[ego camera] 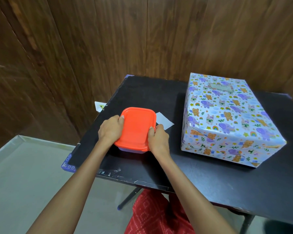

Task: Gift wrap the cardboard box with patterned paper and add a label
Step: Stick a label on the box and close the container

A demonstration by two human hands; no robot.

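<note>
Box (pixel 230 119) sat wrapped on the desk (pixel 159 92), right of frame, label (pixel 221 87) on top; likely stiff, light, slick-papered, best lifted by opposite sides. Left hand (pixel 110 130) and right hand (pixel 158 141) gripped the tub (pixel 135 127) by its edges.

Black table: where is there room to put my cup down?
Bare patches: the near strip of the table in front of the wrapped box, and the far corner behind the orange-lidded container. Crowded between container and box: right hand, paper slip.
</note>
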